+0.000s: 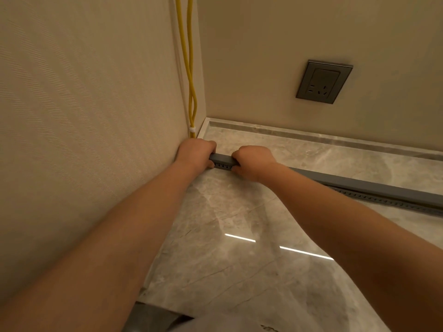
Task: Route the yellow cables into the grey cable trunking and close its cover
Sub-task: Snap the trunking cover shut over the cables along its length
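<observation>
The grey cable trunking [359, 185] lies on the marble floor [239, 248], running from the wall corner out to the right. Both hands curl over its corner end, the left hand [196, 152] against the wall and the right hand [254, 161] just beside it, each grip clamped on the trunking. Two yellow cables [190, 68], bound by a white tie [192, 129], drop down the corner behind the left hand. A grey wall socket [323, 81] sits well apart.

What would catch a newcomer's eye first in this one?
In the corner, the left hand and right hand grip the end of the grey cable trunking, which lies on the marble surface. Above them, yellow cables hang down the striped wall. A grey socket sits further right.
</observation>
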